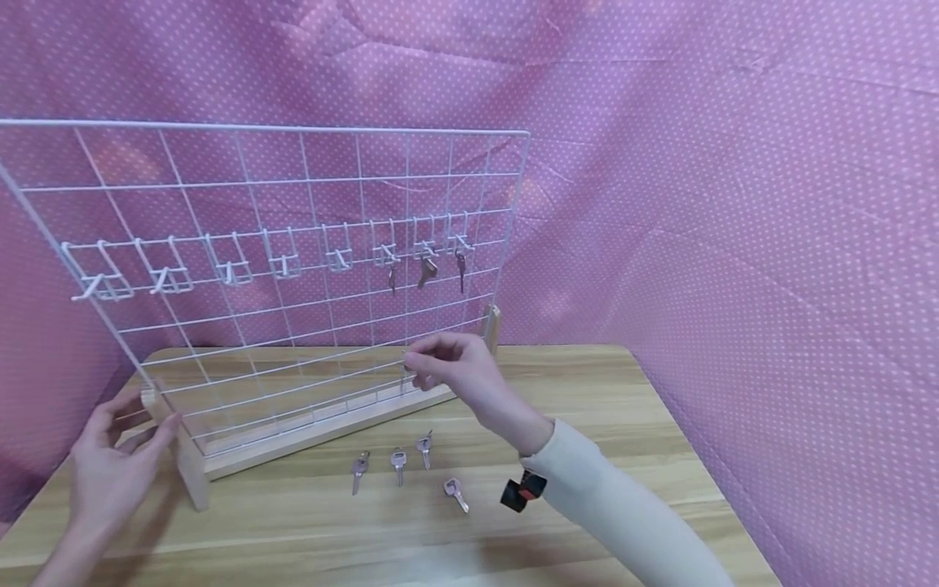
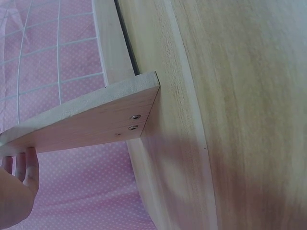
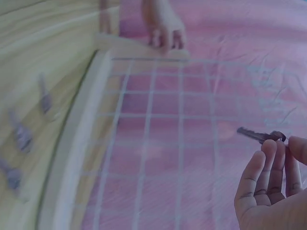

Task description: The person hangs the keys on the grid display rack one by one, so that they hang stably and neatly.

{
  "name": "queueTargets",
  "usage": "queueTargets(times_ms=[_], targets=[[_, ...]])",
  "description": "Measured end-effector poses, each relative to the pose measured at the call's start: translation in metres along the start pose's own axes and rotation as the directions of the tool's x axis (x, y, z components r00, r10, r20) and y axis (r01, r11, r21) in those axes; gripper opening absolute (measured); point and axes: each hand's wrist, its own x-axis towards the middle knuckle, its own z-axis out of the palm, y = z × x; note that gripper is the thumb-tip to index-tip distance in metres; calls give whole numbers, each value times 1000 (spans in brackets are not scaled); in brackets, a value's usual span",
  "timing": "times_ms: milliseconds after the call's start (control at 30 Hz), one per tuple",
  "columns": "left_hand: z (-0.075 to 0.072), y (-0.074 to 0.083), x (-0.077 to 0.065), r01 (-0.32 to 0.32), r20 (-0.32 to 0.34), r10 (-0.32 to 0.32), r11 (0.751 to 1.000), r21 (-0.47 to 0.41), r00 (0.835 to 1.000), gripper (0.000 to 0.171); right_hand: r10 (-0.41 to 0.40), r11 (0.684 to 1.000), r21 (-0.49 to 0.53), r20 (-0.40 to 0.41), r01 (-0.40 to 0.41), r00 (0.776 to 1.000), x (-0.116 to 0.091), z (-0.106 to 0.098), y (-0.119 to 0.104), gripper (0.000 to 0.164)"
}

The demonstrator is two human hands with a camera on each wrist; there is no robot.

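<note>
My right hand [image 1: 469,375] pinches a key [image 3: 261,135] between thumb and fingertips. The key hangs in front of the lower part of a white wire grid rack [image 1: 264,128], below its row of hooks. On the left, my left hand [image 1: 113,461] grips the wooden end foot [image 2: 96,117] of the rack, thumb on the near side and fingers behind. Several loose keys [image 1: 398,461] lie on the table in front of the rack. Three keys hang from the rightmost hooks, one of them a dark key [image 1: 427,271].
White wire hooks [image 1: 284,265] run across the grid, the left ones bare. A wooden base bar [image 1: 293,444] joins the rack's feet on the wood-grain table [image 1: 601,424]. Pink dotted cloth [image 1: 697,204] surrounds the table. A black camera [image 1: 522,491] sits at my right wrist.
</note>
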Motion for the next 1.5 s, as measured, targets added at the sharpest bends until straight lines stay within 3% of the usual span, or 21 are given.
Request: queueTargets(times_ms=[233,533,767,1200,1500], targets=[[1,-2,-1,-9,12,9,1000,3,1000,60,-57,995,85,20,55,998,18,22,-35,17],[-1,-1,-2,-3,-7,3,1000,16,1000,59,-42,974,222,-49,52,998,43,38,-58,17],[-1,1,-2,-11,-16,11,1000,1,1000,59,-39,946,317,-104,70,994,53,50,-62,20],[0,1,-2,-15,-11,15,1000,-4,1000,60,-30,917,387,-159,91,987,60,61,-63,17],[1,0,-2,-18,-13,18,1000,9,1000,60,-53,932,349,-146,102,988,73,56,-52,18]])
